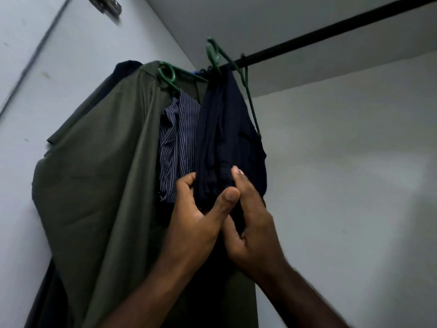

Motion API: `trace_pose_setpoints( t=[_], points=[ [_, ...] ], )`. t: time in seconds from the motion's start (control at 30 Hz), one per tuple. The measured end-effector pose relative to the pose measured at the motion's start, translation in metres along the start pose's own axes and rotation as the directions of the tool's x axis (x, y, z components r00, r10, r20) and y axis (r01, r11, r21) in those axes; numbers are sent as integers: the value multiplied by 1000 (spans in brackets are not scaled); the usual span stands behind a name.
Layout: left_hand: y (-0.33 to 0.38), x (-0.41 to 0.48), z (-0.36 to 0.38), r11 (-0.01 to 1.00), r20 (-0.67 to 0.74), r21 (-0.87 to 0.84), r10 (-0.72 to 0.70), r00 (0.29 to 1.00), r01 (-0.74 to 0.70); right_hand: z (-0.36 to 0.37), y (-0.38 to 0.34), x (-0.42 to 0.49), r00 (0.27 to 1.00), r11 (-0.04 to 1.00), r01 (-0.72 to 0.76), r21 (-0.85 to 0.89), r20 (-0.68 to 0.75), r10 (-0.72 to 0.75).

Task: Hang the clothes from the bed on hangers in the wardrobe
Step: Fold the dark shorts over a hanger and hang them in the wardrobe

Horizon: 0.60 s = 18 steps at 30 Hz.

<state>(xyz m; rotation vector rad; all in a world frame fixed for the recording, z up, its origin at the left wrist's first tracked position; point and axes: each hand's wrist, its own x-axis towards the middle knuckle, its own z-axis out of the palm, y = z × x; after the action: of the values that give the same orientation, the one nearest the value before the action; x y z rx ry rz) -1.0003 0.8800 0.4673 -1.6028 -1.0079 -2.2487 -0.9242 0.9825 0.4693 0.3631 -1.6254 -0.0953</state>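
A metal fitting (105, 4) is noted at the upper left on the pale wardrobe panel (35, 67). An olive garment (99, 185) is found draped on a first green hanger (168, 75) and falls past the lower edge of the view. A striped shirt (179, 143) is seen just beside it, partly covered by the olive cloth.

The left forearm is raised from the bottom centre, angled up and to the right. The left hand (201, 216) is held at the lower part of the navy garment (227, 138). Its fingers (186, 183) are curled round the garment's left edge and its thumb is laid across the front of the cloth.

The navy garment is hung from a second green hanger (212, 55), which is hooked on the black rail (331, 31). It is bunched into vertical folds.

The right forearm is raised from the lower right. The right hand (253, 228) is closed on the same navy folds, touching the left thumb, with one fingertip pressed on the cloth above. The grey inner wall (343, 162) is recorded at the right.
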Motion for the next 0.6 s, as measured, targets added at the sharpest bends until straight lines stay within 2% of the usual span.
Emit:
trace_pose_setpoints(
  t=[0.03,0.1,0.17,0.2,0.23,0.27,0.3,0.33,0.37,0.43,0.5,0.53,0.57,0.6],
  points=[
    [-1,2,2,999,-55,38,-31,998,33,0,1,-4,999,1000,-5,28,50,4],
    [-3,8,4,995,-142,-42,-93,985,88,-6,7,-9,997,994,-56,92,65,50],
    [-1,14,5,976,-156,-170,-166,974,139,-16,20,-13,969,966,-202,159,-113,221],
    [-2,16,3,966,-161,-202,-193,968,159,-21,31,-14,896,923,-324,205,-246,369],
    [-2,17,1,958,-167,-232,-211,963,170,-26,43,-14,775,843,-458,282,-339,534],
    [-2,18,0,952,-175,-253,-223,959,175,-31,55,-13,621,713,-582,391,-352,700],
    [-2,18,-2,947,-184,-274,-225,957,169,-35,66,-11,486,551,-657,514,-271,831],
    [-4,19,-4,945,-193,-286,-221,956,161,-38,77,-10,403,396,-679,619,-137,905],
    [-4,19,-4,942,-190,-293,-223,956,162,-40,84,-10,368,268,-660,702,-9,930],
    [-2,19,-3,935,-170,-309,-232,958,172,-42,89,-7,384,93,-549,831,151,911],
    [0,18,-1,941,-159,-273,-248,956,199,-42,86,-3,446,31,-451,892,195,874],
    [3,15,1,963,-177,-193,-221,959,186,-42,86,-1,482,23,-420,907,202,852],
    [5,10,0,992,-217,-23,-126,968,124,-41,86,1,516,20,-390,921,200,833],
    [8,6,1,967,-240,255,76,968,-13,-41,87,2,536,17,-353,936,186,824]
  ],
)
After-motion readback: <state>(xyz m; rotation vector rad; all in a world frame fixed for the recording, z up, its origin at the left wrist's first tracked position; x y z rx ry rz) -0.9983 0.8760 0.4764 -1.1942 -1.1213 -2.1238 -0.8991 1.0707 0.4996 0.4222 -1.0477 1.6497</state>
